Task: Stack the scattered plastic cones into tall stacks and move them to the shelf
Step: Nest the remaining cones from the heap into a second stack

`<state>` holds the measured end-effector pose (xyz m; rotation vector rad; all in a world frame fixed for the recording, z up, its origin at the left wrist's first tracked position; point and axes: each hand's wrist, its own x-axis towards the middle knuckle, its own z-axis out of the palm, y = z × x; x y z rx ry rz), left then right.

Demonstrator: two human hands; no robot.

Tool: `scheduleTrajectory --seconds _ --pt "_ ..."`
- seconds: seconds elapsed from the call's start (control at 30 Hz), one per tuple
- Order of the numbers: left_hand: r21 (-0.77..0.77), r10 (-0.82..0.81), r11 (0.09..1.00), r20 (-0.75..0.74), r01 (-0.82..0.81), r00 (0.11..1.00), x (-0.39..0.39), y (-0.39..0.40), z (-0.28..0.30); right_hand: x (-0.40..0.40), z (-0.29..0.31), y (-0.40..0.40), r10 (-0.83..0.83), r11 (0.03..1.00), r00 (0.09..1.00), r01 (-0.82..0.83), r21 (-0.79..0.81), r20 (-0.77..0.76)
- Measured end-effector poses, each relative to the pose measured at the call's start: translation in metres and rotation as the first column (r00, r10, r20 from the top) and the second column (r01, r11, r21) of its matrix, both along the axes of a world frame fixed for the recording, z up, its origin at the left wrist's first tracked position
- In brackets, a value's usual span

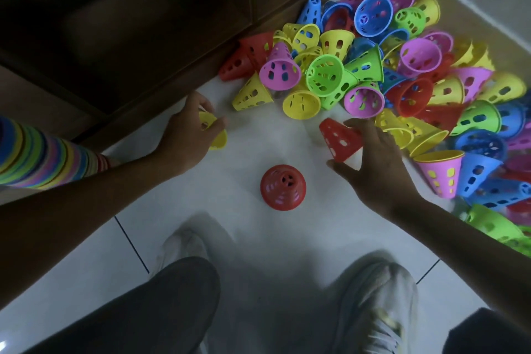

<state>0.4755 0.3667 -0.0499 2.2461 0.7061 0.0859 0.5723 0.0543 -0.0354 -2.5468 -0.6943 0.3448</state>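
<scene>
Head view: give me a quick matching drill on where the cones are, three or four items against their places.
Things:
1. yellow cone
2. tilted red cone
3. upright red cone
4. multicoloured stack

Places:
A. standing alone on the floor
B. lying along the left forearm
C. held in the right hand
D. held in the left hand

Pairs: 1-D, 2-C, 3-A, 4-B

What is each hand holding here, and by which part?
Left hand grips a yellow cone around its body; right hand pinches a red cone at its wide rim.
</scene>
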Motion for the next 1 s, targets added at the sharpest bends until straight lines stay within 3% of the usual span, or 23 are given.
scheduleTrajectory --seconds 0.13,0.27,0.4,0.6,0.87,1.0 --pt "-0.310 0.161 0.934 -0.072 -0.176 0.984 -0.006 -0.017 0.014 -0.017 0.026 0.014 -0.148 0.932 0.939 0.237 0.273 -0.311" --pt "-0.643 0.296 0.657 -0.260 -0.393 0.919 -0.013 -0.025 0.027 -0.029 0.050 0.027 -0.138 0.797 0.853 0.397 0.455 -0.503" --pt "-0.785 0.262 0.421 -0.374 -0.454 0.890 -0.028 -0.028 0.040 -0.043 0.068 0.036 -0.061 0.739 0.827 0.414 0.532 -0.559" --pt "-0.874 0.213 0.244 -0.373 -0.419 0.903 -0.052 -0.044 0.066 -0.064 0.061 0.042 0.059 0.774 0.832 0.311 0.551 -0.552" --pt "-0.944 0.163 0.170 -0.256 -0.282 0.953 -0.076 -0.059 0.081 -0.086 0.034 0.029 0.081 0.917 0.928 0.074 0.392 -0.363" --pt "-0.951 0.102 0.263 -0.139 -0.162 0.985 -0.076 -0.062 0.083 -0.094 0.042 0.024 0.098 0.904 0.921 0.077 0.422 -0.378"
